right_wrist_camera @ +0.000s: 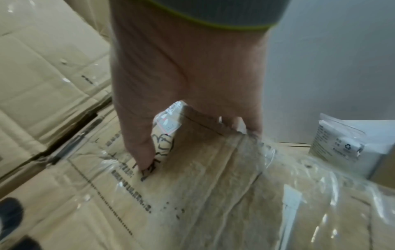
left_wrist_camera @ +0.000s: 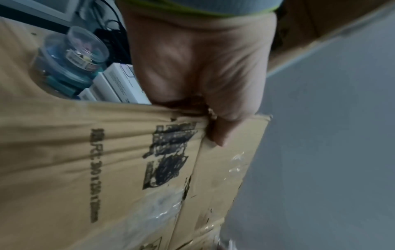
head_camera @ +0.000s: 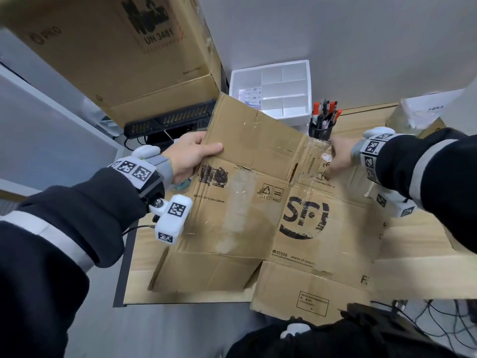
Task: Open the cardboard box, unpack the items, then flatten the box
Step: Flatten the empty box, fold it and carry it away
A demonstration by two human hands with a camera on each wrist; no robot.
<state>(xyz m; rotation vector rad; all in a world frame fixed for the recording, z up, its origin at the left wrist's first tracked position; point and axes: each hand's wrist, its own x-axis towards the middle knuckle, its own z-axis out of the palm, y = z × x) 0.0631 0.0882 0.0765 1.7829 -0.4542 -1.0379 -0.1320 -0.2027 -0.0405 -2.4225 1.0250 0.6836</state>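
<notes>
The brown cardboard box [head_camera: 247, 202] with black "SF" print lies collapsed and nearly flat over the wooden desk [head_camera: 418, 239]. My left hand [head_camera: 192, 157] grips its upper left edge, thumb on top, fingers curled underneath; the left wrist view shows the same pinch on the box [left_wrist_camera: 128, 152]. My right hand [head_camera: 340, 156] holds the far right flap, thumb pressing the taped printed panel [right_wrist_camera: 149, 177], fingers curled over the flap's edge. Unpacked items lie beside the box: a clear round container [left_wrist_camera: 72, 60] and white cartons [left_wrist_camera: 121, 84].
A large brown box [head_camera: 124, 55] stands at the back left above a black power strip [head_camera: 170, 120]. A white divided organiser [head_camera: 278, 89] and a black pen cup [head_camera: 322, 125] sit behind the box. A bagged white package [right_wrist_camera: 350, 143] stands at the right. Cables hang below the desk edge.
</notes>
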